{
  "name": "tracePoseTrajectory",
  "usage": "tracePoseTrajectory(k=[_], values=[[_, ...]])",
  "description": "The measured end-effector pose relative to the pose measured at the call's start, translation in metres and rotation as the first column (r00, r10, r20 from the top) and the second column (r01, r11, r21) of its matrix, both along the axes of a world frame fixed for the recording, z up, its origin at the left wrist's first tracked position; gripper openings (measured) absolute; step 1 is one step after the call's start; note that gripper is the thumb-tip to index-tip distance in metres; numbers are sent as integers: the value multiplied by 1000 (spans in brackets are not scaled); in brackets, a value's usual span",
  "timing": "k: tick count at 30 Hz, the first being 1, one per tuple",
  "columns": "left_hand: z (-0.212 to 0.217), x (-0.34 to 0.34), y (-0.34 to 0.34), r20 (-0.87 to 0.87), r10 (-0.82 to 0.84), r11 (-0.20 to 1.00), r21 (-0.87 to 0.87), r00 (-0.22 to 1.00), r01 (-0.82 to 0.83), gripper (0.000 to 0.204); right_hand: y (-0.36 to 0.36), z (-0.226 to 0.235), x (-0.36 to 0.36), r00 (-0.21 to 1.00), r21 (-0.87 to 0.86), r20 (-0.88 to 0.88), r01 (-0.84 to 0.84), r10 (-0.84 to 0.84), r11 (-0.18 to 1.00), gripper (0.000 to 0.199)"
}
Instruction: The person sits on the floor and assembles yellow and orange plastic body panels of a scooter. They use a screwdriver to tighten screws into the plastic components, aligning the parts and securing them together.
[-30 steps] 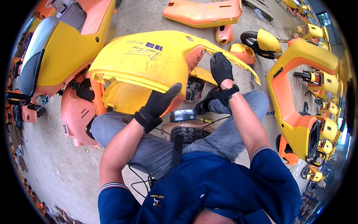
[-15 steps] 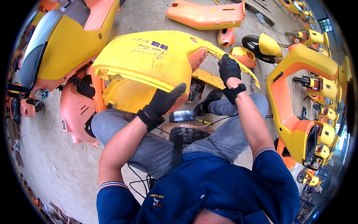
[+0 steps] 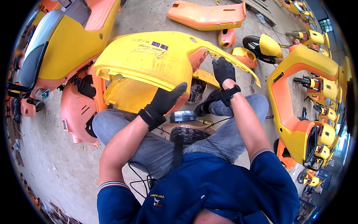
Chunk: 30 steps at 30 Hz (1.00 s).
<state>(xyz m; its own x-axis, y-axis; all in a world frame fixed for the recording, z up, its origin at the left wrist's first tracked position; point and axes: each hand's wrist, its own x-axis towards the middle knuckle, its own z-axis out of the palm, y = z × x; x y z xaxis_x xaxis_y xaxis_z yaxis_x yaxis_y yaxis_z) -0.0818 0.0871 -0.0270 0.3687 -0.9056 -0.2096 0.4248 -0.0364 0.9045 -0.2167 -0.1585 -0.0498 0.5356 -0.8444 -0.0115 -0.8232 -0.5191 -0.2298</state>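
A large yellow scooter body panel (image 3: 149, 56) with dark marks on top lies across in front of my lap, its hollow underside facing me. My left hand (image 3: 163, 101), in a black glove, grips its near edge; the fingers under that edge are partly hidden. To the right, my gloved right hand (image 3: 224, 71) is closed beside the panel's long narrow arm (image 3: 244, 66), near its inner edge. What the right fingers hold, if anything, I cannot make out. Below the panel, between my legs, sit a round clear-and-grey part (image 3: 182, 116) and a yellow-and-black cable connector (image 3: 206, 122).
A yellow-and-orange scooter body (image 3: 69, 48) stands at left, above a pink-orange shell (image 3: 76, 108). An orange cover (image 3: 207, 15) lies at the far side. At right rests a curved yellow frame cover (image 3: 283, 93), with several partly built scooters beyond it. Black cables (image 3: 140, 182) trail by my leg.
My right hand has shifted slightly left and nearer to me, off the panel's narrow arm to its inner side. The left hand keeps its grip on the panel.
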Motion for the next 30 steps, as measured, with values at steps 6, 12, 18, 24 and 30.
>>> tracePoseTrajectory(k=[6, 12, 18, 24, 30], values=[[-10, -3, -2, 81, 21, 999, -47, 997, -18, 37, -1, 1, -7, 973, -151, -52, -232, 226, 961, 20], [-11, 0, -2, 111, -17, 999, -36, 994, 21, 42, -2, 3, -9, 946, -230, -139, -318, 292, 920, 17], [-12, 0, -1, 97, -39, 999, -34, 995, 43, 45, -15, 12, -8, 971, -208, -148, -215, 186, 954, 15], [-19, -5, -4, 148, 25, 997, -71, 989, -15, 39, -23, 6, -10, 969, -197, -181, -204, 169, 959, 16], [-16, -5, -4, 113, 26, 999, -46, 993, -21, 39, -18, -10, -8, 955, -107, -230, -215, 186, 971, 24]])
